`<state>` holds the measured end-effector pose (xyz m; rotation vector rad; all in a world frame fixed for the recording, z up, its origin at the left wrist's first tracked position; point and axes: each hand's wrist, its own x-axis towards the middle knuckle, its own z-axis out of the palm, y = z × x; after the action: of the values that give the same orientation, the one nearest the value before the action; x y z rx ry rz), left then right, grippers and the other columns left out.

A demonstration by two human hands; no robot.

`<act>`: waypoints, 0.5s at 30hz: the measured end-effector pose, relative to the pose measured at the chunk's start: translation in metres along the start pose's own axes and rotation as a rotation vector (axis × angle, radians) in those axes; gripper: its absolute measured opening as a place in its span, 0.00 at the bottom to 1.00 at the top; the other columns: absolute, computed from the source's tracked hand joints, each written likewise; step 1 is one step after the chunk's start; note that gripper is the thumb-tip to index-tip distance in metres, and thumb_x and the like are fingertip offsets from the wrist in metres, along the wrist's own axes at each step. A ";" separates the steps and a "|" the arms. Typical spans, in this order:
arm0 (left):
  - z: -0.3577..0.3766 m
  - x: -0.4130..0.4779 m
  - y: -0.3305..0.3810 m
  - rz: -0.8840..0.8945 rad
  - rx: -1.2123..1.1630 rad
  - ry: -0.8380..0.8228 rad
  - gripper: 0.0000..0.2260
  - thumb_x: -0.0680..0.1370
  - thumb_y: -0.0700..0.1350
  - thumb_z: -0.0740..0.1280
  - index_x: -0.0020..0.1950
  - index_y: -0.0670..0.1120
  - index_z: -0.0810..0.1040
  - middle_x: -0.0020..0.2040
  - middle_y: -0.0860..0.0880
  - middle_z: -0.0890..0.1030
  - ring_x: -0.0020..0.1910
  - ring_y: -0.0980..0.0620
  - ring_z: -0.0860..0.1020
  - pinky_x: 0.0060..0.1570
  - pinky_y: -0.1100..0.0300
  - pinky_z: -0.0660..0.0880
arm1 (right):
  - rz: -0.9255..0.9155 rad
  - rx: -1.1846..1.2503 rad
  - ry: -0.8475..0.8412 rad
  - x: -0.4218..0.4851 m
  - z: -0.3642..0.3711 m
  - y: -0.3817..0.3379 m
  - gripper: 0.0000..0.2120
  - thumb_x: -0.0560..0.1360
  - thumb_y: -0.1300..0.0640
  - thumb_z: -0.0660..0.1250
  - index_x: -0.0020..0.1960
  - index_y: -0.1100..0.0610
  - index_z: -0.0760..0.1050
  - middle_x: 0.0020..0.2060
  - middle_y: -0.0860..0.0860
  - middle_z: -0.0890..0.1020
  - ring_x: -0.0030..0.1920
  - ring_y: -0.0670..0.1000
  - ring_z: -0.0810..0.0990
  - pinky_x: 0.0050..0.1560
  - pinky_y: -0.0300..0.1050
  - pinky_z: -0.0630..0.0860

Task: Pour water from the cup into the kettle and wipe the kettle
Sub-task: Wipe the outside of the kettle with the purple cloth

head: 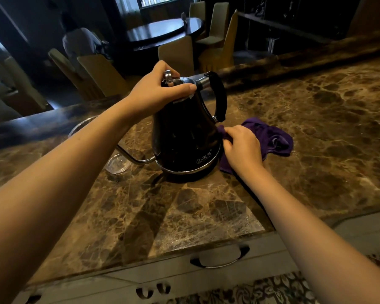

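A black kettle with a chrome base, a thin gooseneck spout pointing left and a black handle on the right stands upright on the brown marble counter. My left hand grips its top around the lid. My right hand holds a purple cloth bunched against the kettle's lower right side; the rest of the cloth lies on the counter. A clear glass cup sits to the left, under the spout tip.
A round metal rim shows behind my left forearm. A raised dark ledge runs along the counter's far edge. Drawers with handles are below the front edge. Beyond are chairs, a round table and a seated person.
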<state>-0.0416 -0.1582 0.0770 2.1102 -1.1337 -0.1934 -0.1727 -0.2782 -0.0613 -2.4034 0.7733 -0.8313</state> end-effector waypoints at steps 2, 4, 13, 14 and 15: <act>0.001 0.000 0.000 -0.003 -0.011 0.008 0.22 0.70 0.56 0.68 0.58 0.46 0.69 0.44 0.57 0.74 0.41 0.61 0.74 0.36 0.74 0.71 | -0.042 -0.011 0.025 -0.018 -0.002 -0.001 0.10 0.72 0.64 0.63 0.52 0.64 0.77 0.46 0.61 0.80 0.51 0.62 0.76 0.48 0.52 0.72; 0.002 0.000 0.000 0.000 -0.018 0.020 0.22 0.70 0.56 0.69 0.58 0.46 0.69 0.44 0.57 0.74 0.41 0.61 0.74 0.35 0.75 0.70 | -0.104 0.019 0.077 -0.041 -0.005 -0.005 0.11 0.71 0.65 0.65 0.52 0.65 0.78 0.43 0.60 0.80 0.48 0.62 0.77 0.47 0.51 0.73; -0.001 0.002 0.001 0.004 0.010 -0.027 0.26 0.69 0.59 0.69 0.58 0.44 0.69 0.49 0.50 0.77 0.47 0.55 0.76 0.51 0.56 0.74 | -0.595 0.151 0.265 -0.033 0.010 -0.081 0.12 0.72 0.65 0.64 0.55 0.63 0.78 0.52 0.58 0.75 0.51 0.55 0.69 0.50 0.48 0.69; -0.002 0.003 0.002 0.002 0.013 -0.038 0.26 0.69 0.59 0.68 0.58 0.44 0.69 0.48 0.50 0.77 0.46 0.55 0.76 0.49 0.57 0.74 | -0.676 0.098 0.224 -0.036 0.018 -0.078 0.11 0.73 0.64 0.64 0.54 0.63 0.78 0.52 0.56 0.74 0.51 0.55 0.68 0.50 0.49 0.67; -0.003 0.002 0.002 -0.002 0.015 -0.050 0.26 0.69 0.59 0.68 0.58 0.44 0.68 0.47 0.51 0.77 0.45 0.56 0.75 0.48 0.59 0.73 | -0.747 0.044 0.177 -0.042 0.025 -0.072 0.11 0.73 0.63 0.63 0.53 0.63 0.79 0.52 0.55 0.75 0.51 0.54 0.68 0.50 0.48 0.66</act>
<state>-0.0401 -0.1593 0.0806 2.1303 -1.1657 -0.2409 -0.1581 -0.1926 -0.0530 -2.6081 -0.1301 -1.3281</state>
